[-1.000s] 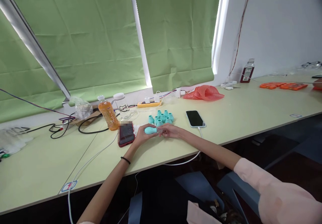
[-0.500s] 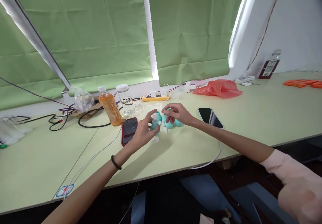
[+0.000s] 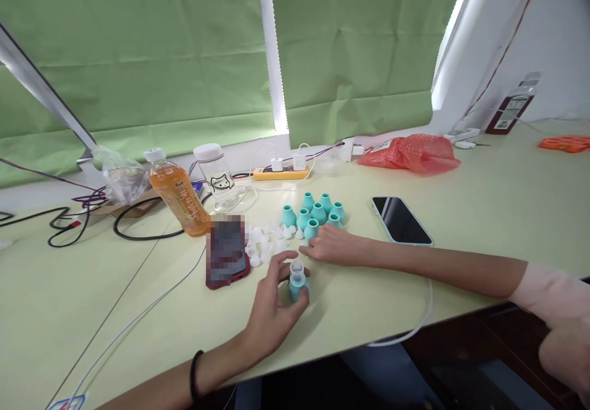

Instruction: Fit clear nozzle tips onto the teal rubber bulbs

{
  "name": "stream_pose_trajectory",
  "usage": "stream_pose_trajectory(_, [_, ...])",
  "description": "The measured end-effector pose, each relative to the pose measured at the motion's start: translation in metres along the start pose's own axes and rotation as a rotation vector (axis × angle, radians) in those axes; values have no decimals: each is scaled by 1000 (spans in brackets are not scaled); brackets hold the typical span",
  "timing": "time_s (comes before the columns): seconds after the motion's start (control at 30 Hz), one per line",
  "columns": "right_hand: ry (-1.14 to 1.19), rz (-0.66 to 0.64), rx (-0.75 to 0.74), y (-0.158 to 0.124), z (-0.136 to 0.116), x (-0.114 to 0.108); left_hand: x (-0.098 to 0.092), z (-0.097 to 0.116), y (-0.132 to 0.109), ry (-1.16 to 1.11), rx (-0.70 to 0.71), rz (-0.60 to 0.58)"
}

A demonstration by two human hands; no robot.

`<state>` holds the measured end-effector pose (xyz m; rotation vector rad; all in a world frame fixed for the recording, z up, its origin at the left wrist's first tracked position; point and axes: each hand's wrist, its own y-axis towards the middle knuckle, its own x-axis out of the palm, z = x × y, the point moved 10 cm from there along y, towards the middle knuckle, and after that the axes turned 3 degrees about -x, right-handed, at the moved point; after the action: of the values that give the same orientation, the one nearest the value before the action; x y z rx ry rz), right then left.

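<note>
My left hand (image 3: 276, 305) is curled round a small teal bulb-shaped bottle (image 3: 295, 292), thumb on its near side and fingers behind. A clear whitish sleeve (image 3: 297, 270) rises from the bottle's neck, upright. My right hand (image 3: 334, 245) rests low over the table with its fingers bent inward. Whatever they hold, if anything, is hidden. Just behind that hand stands a cluster of several teal bulb-shaped bottles (image 3: 318, 212) with open necks. Small white plastic pieces (image 3: 266, 247) lie scattered to the left of the cluster.
A dark phone with a red case (image 3: 227, 250) lies left of the white pieces; another phone (image 3: 401, 220) lies right. Behind stand an orange drink bottle (image 3: 179, 196), a clear jar (image 3: 220, 179) and a yellow power strip (image 3: 281, 173). A red plastic bag (image 3: 412, 153) sits at the back.
My hands have moved apart. The left hand has brought its teal bottle lower and nearer to me; the right has dropped from above the cluster to its front. The view has shifted closer.
</note>
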<state>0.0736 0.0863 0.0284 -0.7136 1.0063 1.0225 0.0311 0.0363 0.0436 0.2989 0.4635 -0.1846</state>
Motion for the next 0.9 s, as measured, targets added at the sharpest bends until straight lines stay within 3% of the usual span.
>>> stream_pose_trajectory(0.1, [13,107,-33,-2,3,-2,1,-6,12,-10,32,-37])
stream_pose_trajectory(0.17, [101,282,-15,-8,11,-17,2,-8,16,20,72,-69])
stream_pose_trajectory(0.27, [419,599,57,-27,36,-54,3,-12,22,62,105,-94])
stream_pose_trajectory(0.33, [762,689,123,-35,55,-68,5,-12,26,79,115,-115])
stream_pose_trajectory(0.43, [1212,590,164,-29,62,-69,8,-11,29,97,111,-153])
stream_pose_trajectory(0.5, [1348,493,167,-23,56,-65,6,-9,30,88,99,-157])
stream_pose_trajectory(0.7, [1359,375,223,-16,52,-44,3,-13,30,18,35,-160])
stream_pose_trajectory(0.9, [1272,172,132,-14,45,-40,7,-15,32,25,32,-166])
